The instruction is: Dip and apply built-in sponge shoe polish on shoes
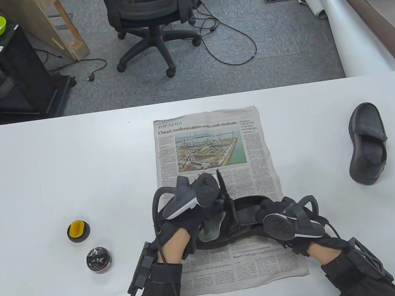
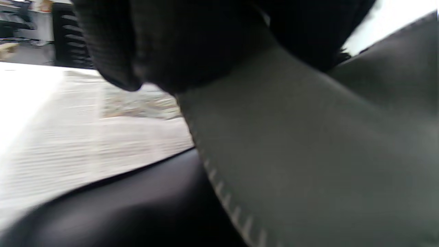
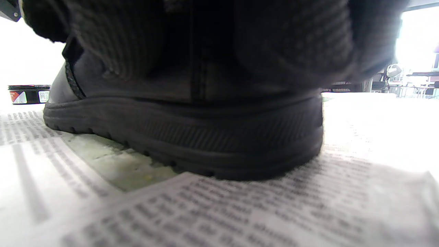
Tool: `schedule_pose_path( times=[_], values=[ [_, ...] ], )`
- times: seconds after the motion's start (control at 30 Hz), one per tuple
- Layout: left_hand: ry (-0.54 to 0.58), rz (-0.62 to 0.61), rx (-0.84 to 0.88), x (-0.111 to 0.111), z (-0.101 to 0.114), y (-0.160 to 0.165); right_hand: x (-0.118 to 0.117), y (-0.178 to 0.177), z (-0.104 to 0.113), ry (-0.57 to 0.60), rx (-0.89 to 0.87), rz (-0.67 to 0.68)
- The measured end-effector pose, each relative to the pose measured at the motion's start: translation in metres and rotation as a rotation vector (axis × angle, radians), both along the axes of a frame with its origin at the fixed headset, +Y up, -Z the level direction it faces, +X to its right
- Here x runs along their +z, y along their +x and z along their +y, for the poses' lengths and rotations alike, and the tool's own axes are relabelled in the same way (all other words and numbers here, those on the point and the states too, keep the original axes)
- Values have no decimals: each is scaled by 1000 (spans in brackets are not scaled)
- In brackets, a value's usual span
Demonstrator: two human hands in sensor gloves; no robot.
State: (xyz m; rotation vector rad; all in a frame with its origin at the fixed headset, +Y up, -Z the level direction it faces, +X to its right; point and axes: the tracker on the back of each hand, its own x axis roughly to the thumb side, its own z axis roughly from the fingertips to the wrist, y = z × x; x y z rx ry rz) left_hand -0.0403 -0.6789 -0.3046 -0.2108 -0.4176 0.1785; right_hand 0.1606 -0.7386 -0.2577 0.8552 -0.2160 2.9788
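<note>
While both my hands grip it, the black shoe (image 1: 246, 218) sits on the newspaper (image 1: 212, 146).
Left hand (image 1: 192, 214) holds its tongue, right hand (image 1: 285, 222) its side; polish tin (image 1: 98, 259) lies left of the newspaper.

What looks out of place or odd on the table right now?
The second shoe lies tipped on its side at the table's right, off the newspaper, away from the shoe that both hands hold on the paper. The polish tin sits open at the left, its sponge lid beside it. Nothing looks spilled.
</note>
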Motion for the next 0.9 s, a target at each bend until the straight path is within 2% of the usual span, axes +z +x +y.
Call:
schedule_pose_path(
  times=[0.1, 0.2, 0.27, 0.43, 0.57, 0.67, 0.77, 0.9],
  values=[
    [-56, -4, 53, 2, -8, 17, 0, 0, 0, -1, -1, 2],
    [50, -18, -122, 4, -15, 24, 0, 0, 0, 0, -1, 5],
    [30, 11, -77, 7, -15, 24, 0, 0, 0, 0, -1, 6],
    [77, 37, -155, 17, -14, 16, 0, 0, 0, 0, 3, 4],
    [74, 80, -197, 21, -17, 3, 0, 0, 0, 4, 5, 2],
    [2, 140, -233, 19, -23, -13, 0, 0, 0, 6, 6, 5],
    [-5, 171, -297, 20, -28, -27, 0, -1, 0, 7, 11, 1],
    [-52, 207, -282, 23, -31, -51, 0, -1, 0, 6, 11, 1]
  ],
)
